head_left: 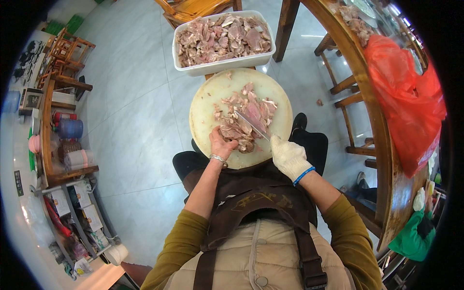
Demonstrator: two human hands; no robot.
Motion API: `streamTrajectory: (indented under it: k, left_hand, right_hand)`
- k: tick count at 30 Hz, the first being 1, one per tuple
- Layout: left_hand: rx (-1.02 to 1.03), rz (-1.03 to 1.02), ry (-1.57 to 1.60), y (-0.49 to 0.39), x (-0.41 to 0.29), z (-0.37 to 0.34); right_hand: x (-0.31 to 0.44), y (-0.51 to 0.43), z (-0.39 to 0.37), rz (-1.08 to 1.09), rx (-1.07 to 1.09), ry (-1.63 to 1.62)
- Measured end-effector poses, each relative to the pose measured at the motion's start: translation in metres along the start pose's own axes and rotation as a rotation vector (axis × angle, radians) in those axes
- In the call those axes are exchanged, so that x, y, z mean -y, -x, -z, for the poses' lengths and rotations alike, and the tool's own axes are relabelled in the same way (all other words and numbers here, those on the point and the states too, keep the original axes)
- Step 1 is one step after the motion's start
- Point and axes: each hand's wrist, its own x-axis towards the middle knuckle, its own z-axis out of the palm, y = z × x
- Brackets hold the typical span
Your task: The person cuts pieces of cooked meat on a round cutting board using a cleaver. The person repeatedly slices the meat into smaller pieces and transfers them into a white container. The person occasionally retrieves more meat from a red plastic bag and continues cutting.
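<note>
On a round, pale cutting board (203,98) lies a loose heap of cooked meat pieces (255,110), some with whitish fat or gristle. My bare left hand (221,144), a silver bangle at its wrist, presses with its fingers against a brown meat chunk (233,133) near the board's front left. A white knit glove with a blue cuff covers my right hand (288,156), which grips a knife. The knife's blade (253,124) slants up and left across the meat; the handle is hidden in the glove. Past the board stands a white plastic tub (224,67) heaped with sliced meat (224,38).
To the right runs a wooden table (380,174) bearing a red plastic bag (402,105) and more meat (357,25). A person's green sleeve (413,235) shows at its near end. A wooden chair (195,9) stands behind the tub. Shelving (72,214) lines the left.
</note>
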Motion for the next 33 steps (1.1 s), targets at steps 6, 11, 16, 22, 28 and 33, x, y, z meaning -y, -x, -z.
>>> streamTrajectory:
  k: [6, 11, 16, 22, 28, 33]
  left_hand:
    - [-0.015, 0.103, -0.04, 0.002, -0.007, -0.001]
    - [-0.03, 0.123, -0.047, 0.001, -0.011, -0.007]
    - [-0.033, 0.094, -0.072, -0.003, -0.004, -0.006]
    - [0.1, 0.118, -0.012, -0.033, 0.014, 0.013]
    - [0.147, 0.275, 0.192, -0.036, 0.012, 0.025]
    - [-0.008, 0.13, 0.346, -0.018, -0.021, 0.043]
  right_hand:
    - [0.009, 0.015, 0.0, 0.122, -0.067, 0.021]
    - [0.004, 0.023, -0.023, 0.187, -0.166, 0.042]
    - [0.002, 0.013, -0.021, 0.154, -0.093, 0.069]
    - [0.017, 0.026, 0.008, -0.03, -0.013, -0.126]
    - [0.021, 0.005, 0.0, -0.163, 0.184, -0.457]
    - [0.038, -0.002, -0.014, -0.037, 0.016, -0.474]
